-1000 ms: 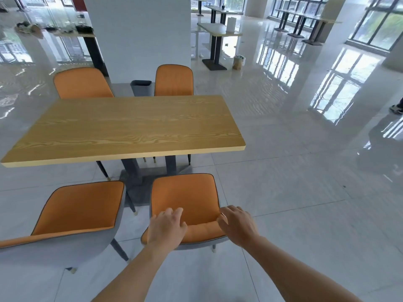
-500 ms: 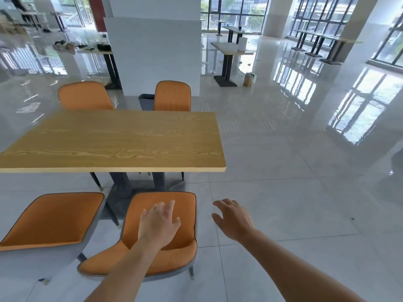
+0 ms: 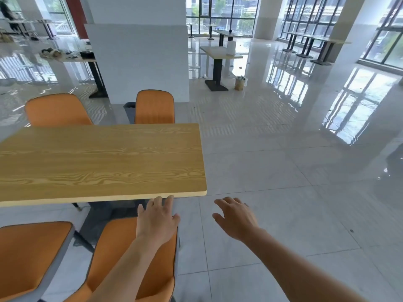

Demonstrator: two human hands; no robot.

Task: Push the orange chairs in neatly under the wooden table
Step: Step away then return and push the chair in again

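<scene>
The wooden table [image 3: 98,162] fills the left middle of the head view. On its near side stand two orange chairs, one at the right [image 3: 122,253] and one at the left [image 3: 28,256], both pulled out from the table. Two more orange chairs, at the far left [image 3: 56,111] and the far right [image 3: 154,107], show their backs behind the far edge. My left hand [image 3: 157,221] hovers open over the near right chair's seat, its fingertips by the table's front edge. My right hand [image 3: 235,216] is open above the floor, right of that chair.
A white partition wall [image 3: 139,62] stands behind the table with a grey bin [image 3: 129,107] at its foot. A small table [image 3: 218,55] and a paper bag [image 3: 239,82] stand farther back. Glossy tiled floor stretches to the right.
Both hands let go of the near right chair's backrest and lifted forward with fingers spread. The view has tilted up and shifted right, so the table reads closer.
</scene>
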